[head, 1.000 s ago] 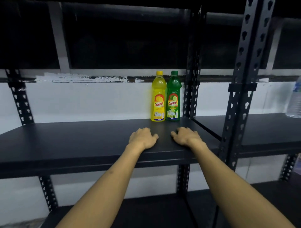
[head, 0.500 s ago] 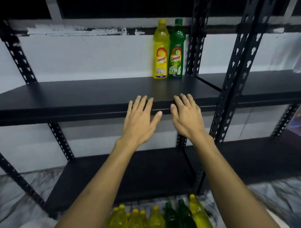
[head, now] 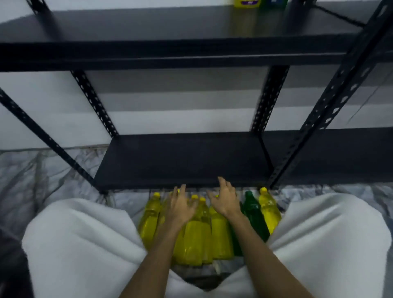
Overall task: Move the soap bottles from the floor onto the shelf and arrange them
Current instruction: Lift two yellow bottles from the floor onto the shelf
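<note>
Head view, looking steeply down between the person's knees. A cluster of soap bottles (head: 204, 231) stands on the floor (head: 32, 183) at about 6 o'clock, packed side by side and touching. Most are yellow. One green bottle (head: 252, 209) stands at the 3 o'clock side of the group, with a further yellow bottle (head: 268, 209) just beside it at the outer edge. Another green one may sit lower between them, though motion blur makes that hard to tell. All appear filled and capped.

The left hand (head: 180, 207) hangs over the yellow bottles at the cluster's 10 o'clock side, fingers spread and loosely bent, gripping nothing. The right hand (head: 224, 201) hangs at its 1 o'clock, fingers likewise splayed wide with the fingertips near the front lip of the lower shelf (head: 185, 157). Whether either palm touches a cap below it cannot be told.

The lower shelf is a dark board carried on perforated black uprights (head: 331, 106). Above it, toward 12 o'clock, runs the upper shelf (head: 148, 27). At its far edge, near 1 o'clock, only the bottoms of two bottles show: a yellow base (head: 246, 3) and a darker base (head: 274, 2) right beside it, cut off by the frame. White trouser knees (head: 85, 244) fill 8 and 4 o'clock.
</note>
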`<control>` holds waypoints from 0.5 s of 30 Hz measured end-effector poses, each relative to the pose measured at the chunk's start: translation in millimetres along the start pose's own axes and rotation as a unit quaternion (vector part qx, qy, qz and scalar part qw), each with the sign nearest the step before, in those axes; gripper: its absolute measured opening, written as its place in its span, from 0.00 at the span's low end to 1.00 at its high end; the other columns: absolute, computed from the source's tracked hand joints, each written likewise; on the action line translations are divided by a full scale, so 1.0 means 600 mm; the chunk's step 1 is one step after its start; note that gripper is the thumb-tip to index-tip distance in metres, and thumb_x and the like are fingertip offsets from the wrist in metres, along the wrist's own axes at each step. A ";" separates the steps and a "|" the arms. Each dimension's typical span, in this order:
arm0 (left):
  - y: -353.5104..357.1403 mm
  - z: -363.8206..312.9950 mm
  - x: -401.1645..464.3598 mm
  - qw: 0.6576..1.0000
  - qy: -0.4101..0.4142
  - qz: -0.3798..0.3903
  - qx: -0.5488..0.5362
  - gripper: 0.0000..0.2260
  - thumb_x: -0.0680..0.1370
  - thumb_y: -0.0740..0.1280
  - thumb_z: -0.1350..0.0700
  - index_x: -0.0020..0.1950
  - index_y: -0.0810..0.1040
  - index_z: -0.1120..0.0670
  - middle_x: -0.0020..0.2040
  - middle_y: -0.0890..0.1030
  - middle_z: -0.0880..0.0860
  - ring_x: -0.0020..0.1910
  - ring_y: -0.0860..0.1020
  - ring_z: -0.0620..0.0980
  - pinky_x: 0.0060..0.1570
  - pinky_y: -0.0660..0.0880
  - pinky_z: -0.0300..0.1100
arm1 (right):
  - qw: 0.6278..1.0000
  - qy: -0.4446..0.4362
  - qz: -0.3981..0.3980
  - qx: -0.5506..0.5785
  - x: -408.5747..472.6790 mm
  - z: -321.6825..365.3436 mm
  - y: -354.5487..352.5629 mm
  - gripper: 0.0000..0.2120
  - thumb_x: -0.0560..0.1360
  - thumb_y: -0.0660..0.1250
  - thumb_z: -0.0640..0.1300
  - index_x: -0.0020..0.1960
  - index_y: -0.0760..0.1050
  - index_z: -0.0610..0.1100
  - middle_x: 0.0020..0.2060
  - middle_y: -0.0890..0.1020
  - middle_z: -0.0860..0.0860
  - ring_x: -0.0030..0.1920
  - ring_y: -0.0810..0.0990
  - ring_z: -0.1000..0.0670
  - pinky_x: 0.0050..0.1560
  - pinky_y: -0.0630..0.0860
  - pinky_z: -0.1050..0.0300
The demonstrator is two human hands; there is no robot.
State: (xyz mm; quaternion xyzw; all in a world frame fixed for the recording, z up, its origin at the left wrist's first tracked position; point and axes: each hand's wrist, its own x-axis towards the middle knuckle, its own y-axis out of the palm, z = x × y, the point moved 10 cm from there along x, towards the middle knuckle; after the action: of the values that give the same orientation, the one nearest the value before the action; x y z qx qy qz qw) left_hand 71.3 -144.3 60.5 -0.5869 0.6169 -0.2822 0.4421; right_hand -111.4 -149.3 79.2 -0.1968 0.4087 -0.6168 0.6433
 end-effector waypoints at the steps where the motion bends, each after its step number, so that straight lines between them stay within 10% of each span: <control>1: 0.027 0.027 -0.005 0.999 -0.023 0.024 0.000 0.36 0.79 0.64 0.39 0.81 0.58 0.53 0.79 0.62 0.59 0.78 0.60 0.59 0.75 0.60 0.51 | 0.999 0.020 0.039 0.001 0.001 -0.026 0.050 0.37 0.80 0.62 0.61 0.81 0.54 0.47 0.78 0.63 0.45 0.77 0.63 0.40 0.74 0.63 0.38; 15: 0.175 0.230 -0.041 0.966 -0.212 0.109 -0.105 0.41 0.78 0.69 0.42 0.82 0.50 0.54 0.81 0.57 0.59 0.78 0.58 0.63 0.73 0.63 0.55 | 0.968 0.086 0.233 0.035 -0.018 -0.101 0.313 0.43 0.80 0.68 0.55 0.82 0.48 0.38 0.78 0.63 0.41 0.76 0.67 0.40 0.68 0.68 0.53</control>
State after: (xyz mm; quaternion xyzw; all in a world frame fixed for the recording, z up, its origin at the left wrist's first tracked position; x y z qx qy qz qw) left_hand 140.6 -80.5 -87.4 -0.6057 0.5957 -0.0351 0.5264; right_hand -38.1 -93.6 -95.5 -0.0199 0.4752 -0.4786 0.7380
